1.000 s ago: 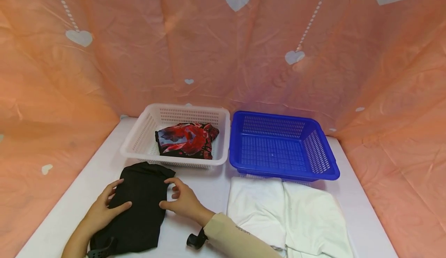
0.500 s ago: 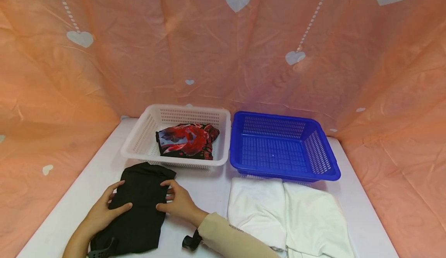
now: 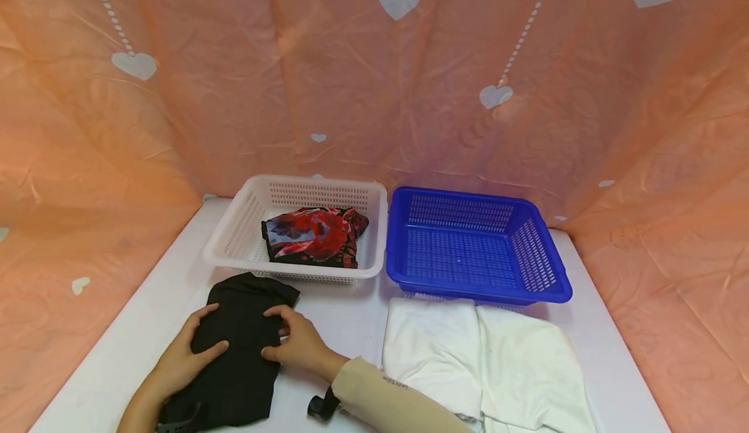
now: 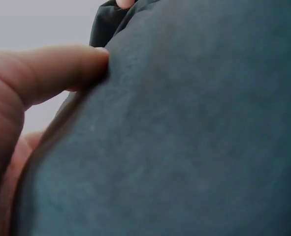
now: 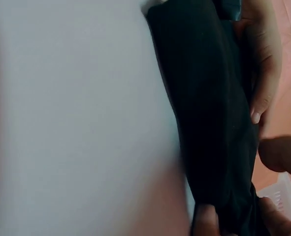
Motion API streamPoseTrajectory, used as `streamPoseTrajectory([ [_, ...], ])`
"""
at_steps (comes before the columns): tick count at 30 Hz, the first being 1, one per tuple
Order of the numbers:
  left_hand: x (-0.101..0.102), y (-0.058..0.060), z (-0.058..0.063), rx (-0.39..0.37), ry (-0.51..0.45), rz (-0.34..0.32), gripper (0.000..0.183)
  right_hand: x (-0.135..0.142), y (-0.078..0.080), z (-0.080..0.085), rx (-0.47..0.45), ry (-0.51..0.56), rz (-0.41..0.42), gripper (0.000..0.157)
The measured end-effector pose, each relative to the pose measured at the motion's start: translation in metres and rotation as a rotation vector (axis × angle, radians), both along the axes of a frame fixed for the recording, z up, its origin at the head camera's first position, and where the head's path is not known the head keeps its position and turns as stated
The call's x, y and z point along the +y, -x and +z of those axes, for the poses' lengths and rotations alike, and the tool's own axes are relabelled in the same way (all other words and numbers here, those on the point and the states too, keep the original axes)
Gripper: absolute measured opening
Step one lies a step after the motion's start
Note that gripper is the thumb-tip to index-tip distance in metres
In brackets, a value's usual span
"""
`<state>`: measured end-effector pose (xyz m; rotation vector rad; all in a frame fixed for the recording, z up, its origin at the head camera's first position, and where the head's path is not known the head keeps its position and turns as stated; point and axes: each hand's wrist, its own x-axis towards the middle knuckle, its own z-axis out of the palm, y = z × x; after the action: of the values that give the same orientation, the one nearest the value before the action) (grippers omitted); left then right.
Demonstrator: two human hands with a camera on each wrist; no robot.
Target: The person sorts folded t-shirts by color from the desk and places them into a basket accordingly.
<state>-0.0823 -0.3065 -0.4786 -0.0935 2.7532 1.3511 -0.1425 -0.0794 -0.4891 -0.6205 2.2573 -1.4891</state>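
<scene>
A folded black garment [image 3: 236, 368] lies at the left of the white table, its top edge near the white basket. My left hand [image 3: 181, 358] grips its left side, thumb on top and fingers round the edge; in the left wrist view the thumb [image 4: 61, 71] presses the dark cloth [image 4: 184, 123]. Opposite it, my right hand [image 3: 301, 345] holds the right side, thumb and forefinger over the cloth. The right wrist view shows fingertips [image 5: 207, 221] at the edge of the black garment [image 5: 204, 98], with the left hand [image 5: 266, 59] beyond.
Behind the garment stands a white basket [image 3: 295, 268] holding a folded red-and-black printed garment [image 3: 316, 235]. A blue basket [image 3: 476, 290] is beside it. Two folded white garments [image 3: 430, 348] lie at the right. A pinkish-orange curtain [image 3: 351, 82] with hearts encloses the table.
The left hand has shifted slightly right, and the black garment with it. My right hand has moved a little left, farther over the cloth.
</scene>
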Motion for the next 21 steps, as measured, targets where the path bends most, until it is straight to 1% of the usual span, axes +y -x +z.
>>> streamPoseTrajectory([
  [3,0.006,0.001,-0.002,0.025,-0.008,-0.017,0.076,0.001,-0.001,0.002,0.035,-0.052,0.012,0.056],
  [5,0.011,0.001,-0.002,0.036,-0.008,-0.029,0.074,0.002,-0.001,0.002,0.039,-0.060,0.012,0.057],
  [9,0.018,0.002,0.000,0.045,-0.004,-0.045,0.071,0.003,-0.001,0.000,0.008,-0.024,0.002,0.055],
  [13,0.023,0.002,0.001,0.041,-0.018,-0.048,0.070,0.004,-0.002,0.000,0.017,0.005,-0.005,0.054],
  [15,0.025,0.002,0.002,0.037,-0.044,-0.048,0.070,0.005,-0.003,0.000,0.020,0.015,-0.008,0.054],
  [18,0.029,0.000,0.003,0.030,-0.112,-0.044,0.070,0.007,-0.005,0.004,0.019,0.037,-0.010,0.055],
  [21,0.032,-0.002,0.005,0.037,-0.154,-0.028,0.071,0.009,-0.007,0.009,0.038,0.057,0.003,0.056],
])
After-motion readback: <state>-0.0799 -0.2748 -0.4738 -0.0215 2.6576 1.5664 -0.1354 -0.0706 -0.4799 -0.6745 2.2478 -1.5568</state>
